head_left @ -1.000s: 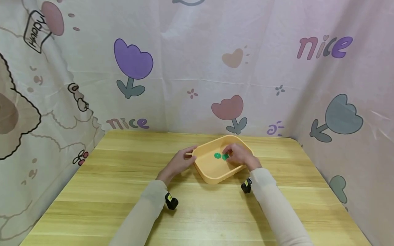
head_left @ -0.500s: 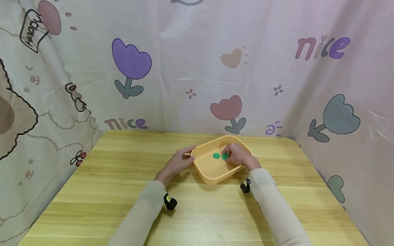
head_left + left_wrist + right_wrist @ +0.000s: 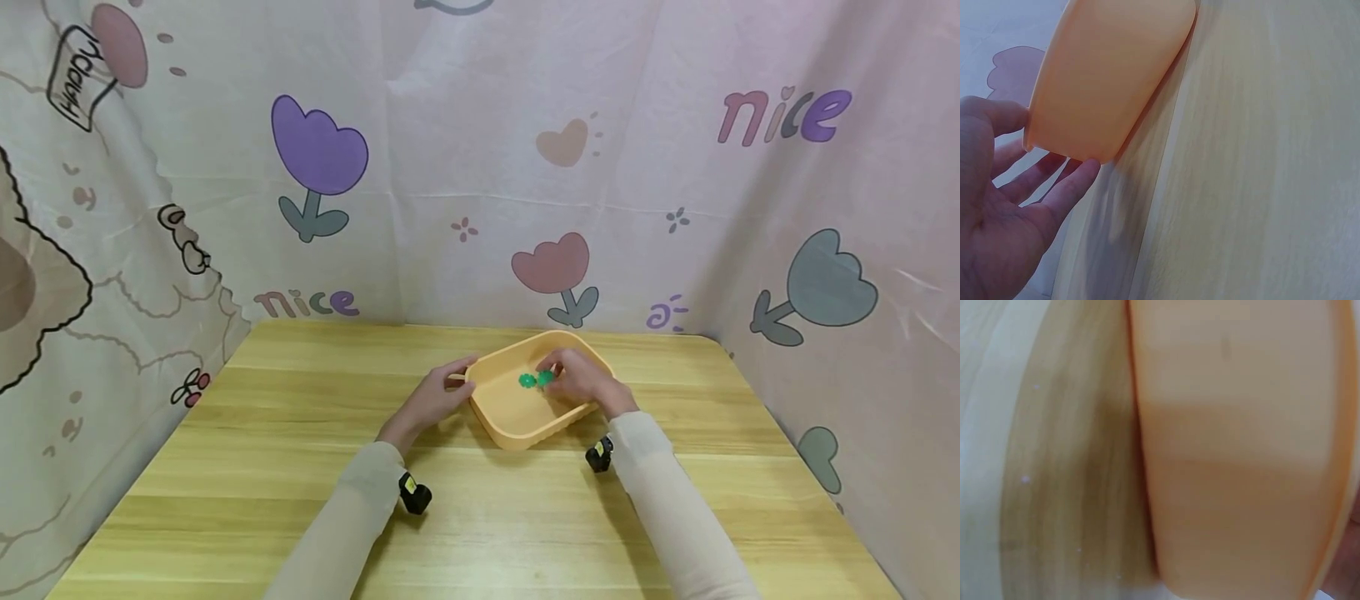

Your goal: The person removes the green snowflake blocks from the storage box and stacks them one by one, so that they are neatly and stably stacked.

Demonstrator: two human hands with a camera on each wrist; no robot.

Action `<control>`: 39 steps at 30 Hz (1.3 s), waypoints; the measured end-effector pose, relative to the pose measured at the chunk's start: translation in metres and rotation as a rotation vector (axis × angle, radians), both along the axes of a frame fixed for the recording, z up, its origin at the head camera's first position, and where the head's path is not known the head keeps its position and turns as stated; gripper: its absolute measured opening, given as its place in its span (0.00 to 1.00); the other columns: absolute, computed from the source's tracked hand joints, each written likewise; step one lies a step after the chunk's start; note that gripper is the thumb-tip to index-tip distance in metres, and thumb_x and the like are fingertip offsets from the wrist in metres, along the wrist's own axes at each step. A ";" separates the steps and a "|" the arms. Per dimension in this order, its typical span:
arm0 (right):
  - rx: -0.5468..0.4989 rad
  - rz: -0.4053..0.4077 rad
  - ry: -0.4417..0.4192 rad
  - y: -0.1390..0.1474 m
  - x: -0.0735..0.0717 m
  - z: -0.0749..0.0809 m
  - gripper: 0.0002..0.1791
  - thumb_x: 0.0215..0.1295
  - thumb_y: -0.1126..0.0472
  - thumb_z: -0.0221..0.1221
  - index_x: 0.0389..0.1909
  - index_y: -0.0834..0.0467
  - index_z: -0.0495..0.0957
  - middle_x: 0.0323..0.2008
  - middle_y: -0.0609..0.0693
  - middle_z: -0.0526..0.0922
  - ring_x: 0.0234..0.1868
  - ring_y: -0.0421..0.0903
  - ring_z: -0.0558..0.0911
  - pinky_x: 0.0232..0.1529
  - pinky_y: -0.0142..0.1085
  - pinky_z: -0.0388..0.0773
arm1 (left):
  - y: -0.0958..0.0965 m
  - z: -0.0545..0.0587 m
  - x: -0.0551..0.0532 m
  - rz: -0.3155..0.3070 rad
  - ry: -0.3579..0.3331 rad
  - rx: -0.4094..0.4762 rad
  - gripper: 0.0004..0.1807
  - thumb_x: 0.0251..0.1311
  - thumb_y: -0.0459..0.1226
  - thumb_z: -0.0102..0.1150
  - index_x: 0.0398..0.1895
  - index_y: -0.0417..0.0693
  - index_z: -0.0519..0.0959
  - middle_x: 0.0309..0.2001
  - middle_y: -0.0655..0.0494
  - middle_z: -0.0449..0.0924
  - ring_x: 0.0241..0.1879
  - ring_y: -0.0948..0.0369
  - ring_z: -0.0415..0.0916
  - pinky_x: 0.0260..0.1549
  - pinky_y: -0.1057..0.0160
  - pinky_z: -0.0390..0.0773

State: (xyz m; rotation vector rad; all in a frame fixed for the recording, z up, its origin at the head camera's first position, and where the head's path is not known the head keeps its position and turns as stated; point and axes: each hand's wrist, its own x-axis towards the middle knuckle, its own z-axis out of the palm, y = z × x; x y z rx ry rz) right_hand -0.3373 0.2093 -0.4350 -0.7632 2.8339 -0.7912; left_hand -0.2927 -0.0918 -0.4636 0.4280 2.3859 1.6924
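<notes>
A yellow-orange plastic basin (image 3: 517, 437) stands at an angle toward the back of the wooden table. My left hand (image 3: 435, 396) grips its left end; in the left wrist view the fingers (image 3: 1075, 184) curl around the end wall (image 3: 1110, 75). Over the near side reaches my right hand (image 3: 581, 379), its fingertips inside the basin pinching a small green flower-shaped piece (image 3: 545, 378). Just left of that lies a second green flower-shaped piece (image 3: 527, 380) on the basin floor. In the right wrist view the basin's outer wall (image 3: 1241, 444) hides nearly all of the right hand.
The wooden table (image 3: 300, 500) extends around the basin on all sides. Behind it hangs a printed curtain (image 3: 420, 150) with flowers and lettering, which also closes in the left and right. Each wrist carries a small black camera (image 3: 415, 493).
My right fingertips have shifted the green piece slightly left and up, closer to the other one. The left hand and the basin keep their places; the head view has turned slightly.
</notes>
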 end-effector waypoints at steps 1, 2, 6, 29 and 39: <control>0.001 0.017 0.024 0.000 0.000 0.001 0.18 0.58 0.71 0.69 0.51 0.66 0.86 0.47 0.57 0.88 0.44 0.49 0.81 0.47 0.39 0.81 | 0.000 0.000 0.000 0.002 0.000 -0.001 0.29 0.74 0.38 0.57 0.77 0.57 0.68 0.68 0.47 0.73 0.67 0.44 0.74 0.56 0.54 0.83; -0.001 0.038 0.054 0.000 0.001 0.002 0.18 0.59 0.71 0.69 0.51 0.67 0.85 0.47 0.58 0.88 0.44 0.50 0.82 0.47 0.40 0.81 | 0.000 0.001 0.000 0.008 -0.003 -0.001 0.29 0.74 0.38 0.57 0.77 0.58 0.69 0.67 0.48 0.73 0.67 0.45 0.74 0.56 0.54 0.83; -0.024 0.107 0.137 0.002 0.003 0.007 0.16 0.60 0.71 0.70 0.49 0.70 0.84 0.46 0.61 0.88 0.42 0.52 0.82 0.47 0.44 0.83 | 0.000 0.001 0.001 0.012 0.001 0.002 0.29 0.74 0.38 0.57 0.77 0.58 0.69 0.67 0.48 0.74 0.66 0.45 0.74 0.56 0.54 0.83; -0.136 -0.030 0.078 0.036 0.042 0.033 0.17 0.58 0.68 0.73 0.48 0.63 0.84 0.45 0.54 0.86 0.48 0.52 0.79 0.50 0.52 0.80 | 0.000 0.001 0.002 0.004 0.004 0.008 0.29 0.75 0.38 0.56 0.77 0.56 0.68 0.67 0.47 0.74 0.66 0.45 0.74 0.55 0.54 0.84; -0.153 -0.052 0.101 0.057 0.060 0.038 0.16 0.56 0.68 0.74 0.46 0.61 0.85 0.45 0.56 0.86 0.48 0.55 0.79 0.46 0.50 0.79 | 0.000 0.000 0.001 0.005 0.013 -0.001 0.29 0.75 0.38 0.56 0.78 0.55 0.67 0.68 0.47 0.73 0.65 0.45 0.75 0.55 0.55 0.84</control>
